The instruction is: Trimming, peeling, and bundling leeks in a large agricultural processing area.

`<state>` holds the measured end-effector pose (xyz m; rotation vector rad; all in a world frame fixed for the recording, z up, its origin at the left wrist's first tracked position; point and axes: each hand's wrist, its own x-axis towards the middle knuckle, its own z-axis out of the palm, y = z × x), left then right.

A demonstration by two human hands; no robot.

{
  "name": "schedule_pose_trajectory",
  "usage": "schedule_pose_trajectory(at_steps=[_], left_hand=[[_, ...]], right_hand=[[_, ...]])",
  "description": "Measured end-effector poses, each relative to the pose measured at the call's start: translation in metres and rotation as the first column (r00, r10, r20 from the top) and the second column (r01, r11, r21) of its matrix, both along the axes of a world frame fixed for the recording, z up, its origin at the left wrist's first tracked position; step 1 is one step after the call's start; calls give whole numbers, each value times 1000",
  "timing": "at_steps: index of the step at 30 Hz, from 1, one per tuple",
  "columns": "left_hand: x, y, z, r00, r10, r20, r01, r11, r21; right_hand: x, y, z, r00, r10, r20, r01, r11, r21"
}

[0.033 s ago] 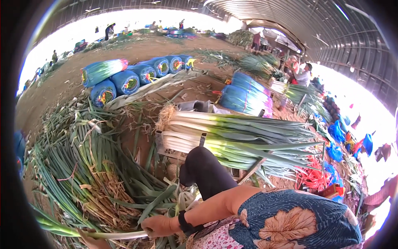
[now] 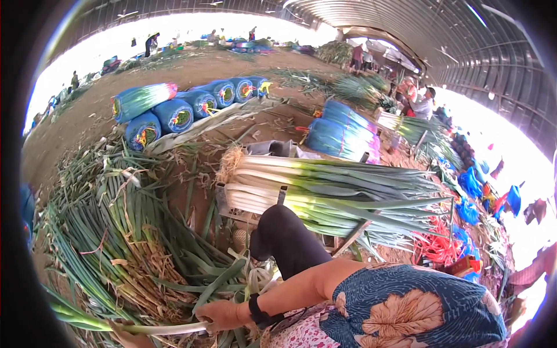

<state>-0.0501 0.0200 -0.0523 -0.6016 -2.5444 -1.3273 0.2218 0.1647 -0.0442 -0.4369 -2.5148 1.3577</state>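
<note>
- Stack of green onions (image 2: 348, 180), the landmark: lies crosswise on a low rack (image 2: 237, 212), roots and white stalks to the left, dark leaves to the right.
- Held green onion (image 2: 174, 329): a single stem, nearer the wearer than the stack and to its left; nearly level, white part to the right, leaves trailing left.
- Right hand (image 2: 223, 315): nearer the wearer than the stack's white end; fingers closed narrowly on the white end of the stem. A black wristband (image 2: 259, 313) and a flowered blue sleeve (image 2: 406, 301) belong to this arm.
- Left hand (image 2: 129, 335): farther left of the stack than the right hand, cut by the lower edge; fingers bent around the same stem, their tips partly hidden.
- Heap of onions (image 2: 125, 232): left of the stack, just beyond the hands; green leaves mixed with brown, dry ones.
- Dark-clothed knee (image 2: 287, 235): at the stack's near side, overlapping it in view.
- Blue rolls (image 2: 176, 116): beyond the stack, to its left, tied with coloured strings.
- Wrapped bundles (image 2: 342, 136): just beyond the stack.
- Red strings (image 2: 438, 243): beside the stack's leaf end.
- Co-worker in a light top (image 2: 425, 107): beyond the stack, to its right.
</note>
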Motion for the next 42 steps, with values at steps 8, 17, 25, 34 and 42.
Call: schedule_pose_trajectory(at_steps=[8,17,25,34,42], left_hand=[[13,33,1,988,-127,-87,144,962,232],[-8,9,-38,977,-99,190,-20,840,542],[19,40,32,662,-467,586,-488,325,810],[25,46,42,688,-371,624,-517,352,780],[9,31,40,656,-303,692,-583,380,718]], right_hand=[[1,19,-11,999,9,53,-13,998,64],[0,12,8,988,43,150,-57,994,90],[2,31,19,976,216,-10,-215,975,50],[-5,25,26,946,316,78,-310,947,-81],[21,21,32,995,92,-35,-84,598,-797]])
